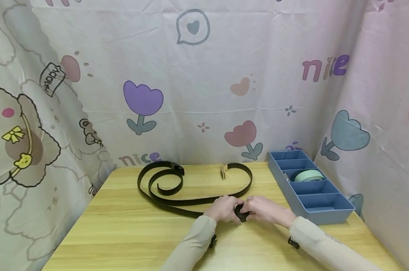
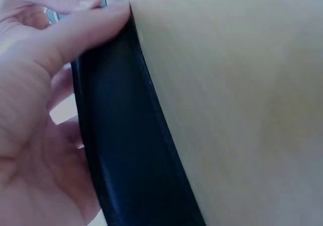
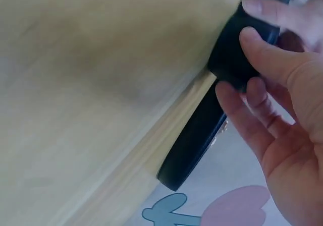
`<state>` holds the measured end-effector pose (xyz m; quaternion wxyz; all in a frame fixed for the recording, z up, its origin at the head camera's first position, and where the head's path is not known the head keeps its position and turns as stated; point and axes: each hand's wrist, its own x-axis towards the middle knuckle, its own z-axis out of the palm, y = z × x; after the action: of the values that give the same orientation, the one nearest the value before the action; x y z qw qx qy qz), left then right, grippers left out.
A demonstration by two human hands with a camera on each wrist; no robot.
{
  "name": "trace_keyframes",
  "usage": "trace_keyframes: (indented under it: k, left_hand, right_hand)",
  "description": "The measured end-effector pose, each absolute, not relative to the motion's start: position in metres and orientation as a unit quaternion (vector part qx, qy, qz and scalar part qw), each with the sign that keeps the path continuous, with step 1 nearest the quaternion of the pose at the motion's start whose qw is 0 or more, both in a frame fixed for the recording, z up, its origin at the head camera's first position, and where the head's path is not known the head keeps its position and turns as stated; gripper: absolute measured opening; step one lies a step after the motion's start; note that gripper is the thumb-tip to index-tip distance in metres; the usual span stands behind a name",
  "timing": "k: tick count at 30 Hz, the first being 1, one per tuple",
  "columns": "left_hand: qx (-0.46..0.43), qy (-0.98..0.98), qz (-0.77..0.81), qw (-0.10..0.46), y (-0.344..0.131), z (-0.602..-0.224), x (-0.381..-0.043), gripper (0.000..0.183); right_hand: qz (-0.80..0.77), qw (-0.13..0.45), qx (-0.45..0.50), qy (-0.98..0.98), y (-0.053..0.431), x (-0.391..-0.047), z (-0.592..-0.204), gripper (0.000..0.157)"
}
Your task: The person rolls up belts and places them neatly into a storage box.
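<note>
A black belt lies partly on the table, and a tight roll (image 1: 242,216) of it is between my two hands. My left hand (image 1: 225,208) pinches the strap (image 2: 121,130) beside the roll, thumb in front and fingers behind. From the other side my right hand (image 1: 262,209) grips the roll (image 3: 233,54) with thumb and fingertips. The strap runs left from the hands and curves back to a dark buckle (image 1: 179,169). A second black belt (image 1: 168,172) lies behind, its tail loosely spiralled and its gold-coloured buckle (image 1: 223,172) at the back.
To the right stands a blue-grey divided box (image 1: 312,218). A rolled mint-green strap (image 1: 308,176) sits in one compartment, with a small metallic piece at its side. A printed curtain (image 1: 204,75) hangs behind the wooden table (image 1: 123,241) and along its sides.
</note>
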<state>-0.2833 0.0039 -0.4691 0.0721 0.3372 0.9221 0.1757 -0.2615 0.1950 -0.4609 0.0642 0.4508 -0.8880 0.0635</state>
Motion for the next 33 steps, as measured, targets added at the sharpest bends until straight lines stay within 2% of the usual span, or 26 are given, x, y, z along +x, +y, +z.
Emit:
trace_keyframes:
  k: [6, 10, 12, 18, 20, 23, 29, 33]
  left_hand:
    - [0.306, 0.944, 0.122, -0.005, 0.009, -0.47, -0.279, 0.046]
    - [0.299, 0.946, 0.125, -0.029, 0.01, -0.471, -0.278, 0.039]
    - [0.31, 0.941, 0.135, -0.021, 0.008, -0.472, -0.279, 0.039]
    - [0.351, 0.909, 0.203, 0.096, -0.002, -0.473, -0.289, 0.041]
    - [0.349, 0.904, 0.217, 0.115, -0.004, -0.472, -0.29, 0.045]
    - [0.336, 0.91, 0.218, 0.104, -0.002, -0.473, -0.29, 0.046]
    - [0.318, 0.93, 0.183, 0.037, 0.0, -0.472, -0.286, 0.046]
    - [0.332, 0.922, 0.187, 0.06, -0.002, -0.471, -0.287, 0.045]
  right_hand:
    - [0.039, 0.147, 0.429, -0.891, 0.187, -0.251, -0.469, 0.017]
    - [0.054, 0.159, 0.406, -0.898, 0.184, -0.248, -0.472, 0.016]
    - [0.059, 0.148, 0.406, -0.9, 0.184, -0.249, -0.472, 0.015]
    - [0.049, 0.135, 0.473, -0.869, 0.19, -0.26, -0.469, 0.019]
    - [0.045, 0.137, 0.49, -0.86, 0.192, -0.262, -0.468, 0.021]
    - [0.052, 0.127, 0.487, -0.862, 0.193, -0.261, -0.467, 0.018]
    - [0.065, 0.128, 0.471, -0.87, 0.188, -0.258, -0.469, 0.012]
    - [0.073, 0.132, 0.494, -0.856, 0.187, -0.261, -0.472, 0.009]
